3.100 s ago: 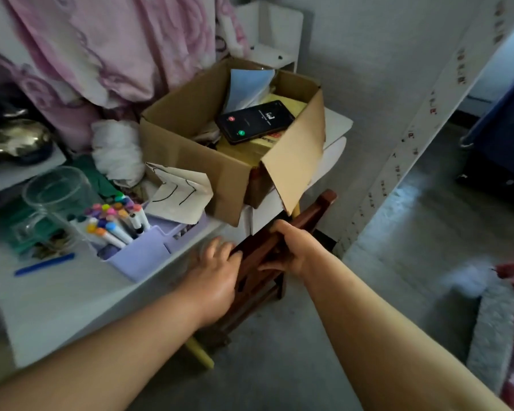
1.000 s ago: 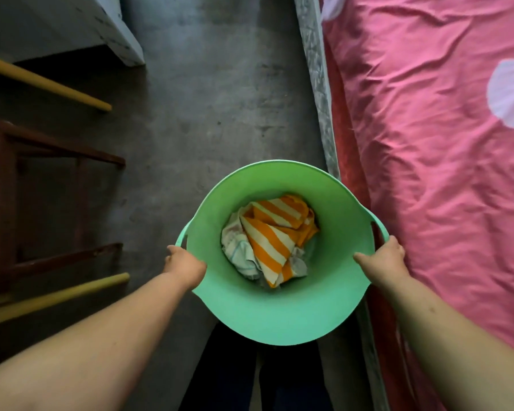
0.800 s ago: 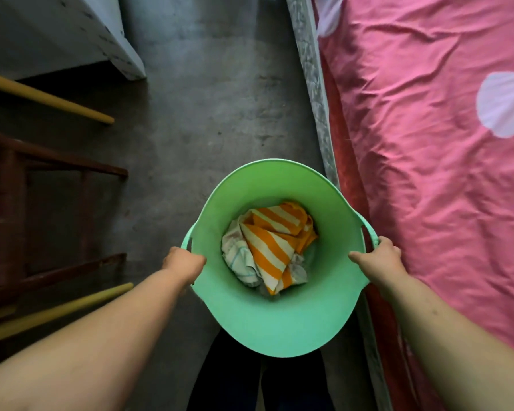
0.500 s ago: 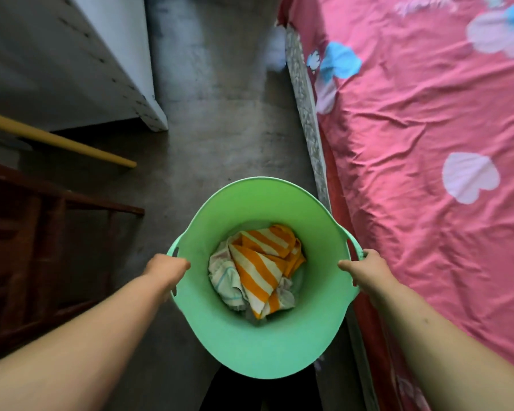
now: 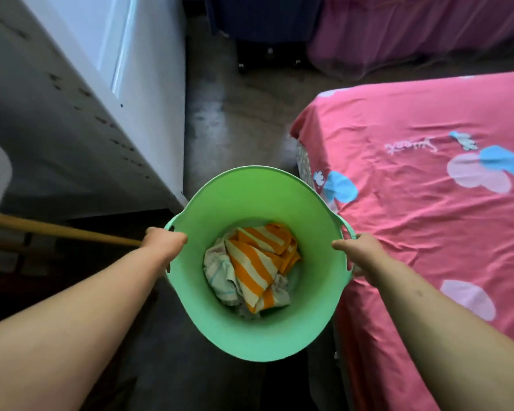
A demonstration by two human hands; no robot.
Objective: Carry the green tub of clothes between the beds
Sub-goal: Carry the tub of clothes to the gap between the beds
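Centre frame, held off the floor: tub (image 5: 220, 327), green, open top up. Inside: striped cloth (image 5: 257, 262), orange and cream, over pale clothes (image 5: 218, 271). Left hand (image 5: 163, 241) at 9 o'clock, fingers curled shut through the handle; right hand (image 5: 358, 250) at 3 o'clock, likewise closed on the other handle. Bed (image 5: 428, 218) at 3 o'clock, pink sheet, its edge just beside the tub; cursive writing on the sheet, inverted, illegible. White cabinet (image 5: 107, 93) at 10 o'clock. Bare floor (image 5: 238, 129) runs to 12 o'clock between cabinet and bed corner.
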